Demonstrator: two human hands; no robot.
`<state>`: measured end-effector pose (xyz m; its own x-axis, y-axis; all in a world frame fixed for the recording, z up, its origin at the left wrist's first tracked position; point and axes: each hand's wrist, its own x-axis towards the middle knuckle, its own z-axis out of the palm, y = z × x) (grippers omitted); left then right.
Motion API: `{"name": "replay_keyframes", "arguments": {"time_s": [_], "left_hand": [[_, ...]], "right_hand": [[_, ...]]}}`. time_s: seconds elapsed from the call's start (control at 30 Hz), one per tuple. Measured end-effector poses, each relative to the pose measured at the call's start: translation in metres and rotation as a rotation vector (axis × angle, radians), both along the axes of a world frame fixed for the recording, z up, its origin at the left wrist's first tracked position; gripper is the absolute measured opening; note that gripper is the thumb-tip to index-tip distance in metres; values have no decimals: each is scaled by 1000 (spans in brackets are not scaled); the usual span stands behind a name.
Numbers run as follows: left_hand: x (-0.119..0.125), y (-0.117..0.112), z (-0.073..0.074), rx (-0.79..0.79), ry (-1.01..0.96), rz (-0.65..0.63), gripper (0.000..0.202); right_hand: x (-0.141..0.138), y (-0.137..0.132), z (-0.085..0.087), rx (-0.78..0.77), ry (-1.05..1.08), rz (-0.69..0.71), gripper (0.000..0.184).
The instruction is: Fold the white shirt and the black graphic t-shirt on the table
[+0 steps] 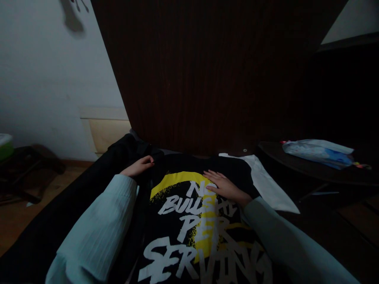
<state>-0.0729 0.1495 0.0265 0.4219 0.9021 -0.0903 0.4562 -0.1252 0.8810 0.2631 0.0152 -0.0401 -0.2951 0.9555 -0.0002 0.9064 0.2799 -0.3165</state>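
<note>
A black T-shirt (pixel 177 228) with white lettering and a yellow print lies spread out in front of me. My left hand (pixel 138 165) is at its upper left edge, with fingers curled together on the dark cloth there. On the upper part of the print, my right hand (pixel 226 187) rests palm down, fingers stretched out and slightly apart. Other black cloth (pixel 89 189) runs down along the left side; where it parts from the T-shirt is hard to tell in the dim light. White cloth (pixel 271 189) sticks out from under the shirt's right side.
A tall dark wooden panel (pixel 207 79) rises directly behind the shirt. At the right, a clear and blue plastic packet (pixel 322 153) lies on a dark surface (pixel 275 157). A dark stand (pixel 23 169) with a green and white container (pixel 5 146) is at the left by the wall.
</note>
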Motion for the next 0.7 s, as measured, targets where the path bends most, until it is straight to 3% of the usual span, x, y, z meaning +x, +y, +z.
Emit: {"name": "replay_keyframes", "arguments": {"time_s": [0.1,0.2,0.37,0.5,0.6,0.7], "left_hand": [[8,-8,-3,-114,-195,49,26],[17,-10,-9,-110,-318,40,27],[21,-2,-16,12,-303,45,34],[14,3,-14,129,-364,128,34],[9,8,-13,104,-474,133,32],[3,16,-18,85,-362,176,31]], "right_hand": [[-1,-1,0,2,-11,-3,60],[-3,-2,2,2,-25,-16,59],[-4,-2,2,7,-33,-8,58],[-2,-1,1,2,-37,-6,60],[-2,-1,1,-1,-34,-8,61],[-2,-2,2,2,-30,-8,60]]}}
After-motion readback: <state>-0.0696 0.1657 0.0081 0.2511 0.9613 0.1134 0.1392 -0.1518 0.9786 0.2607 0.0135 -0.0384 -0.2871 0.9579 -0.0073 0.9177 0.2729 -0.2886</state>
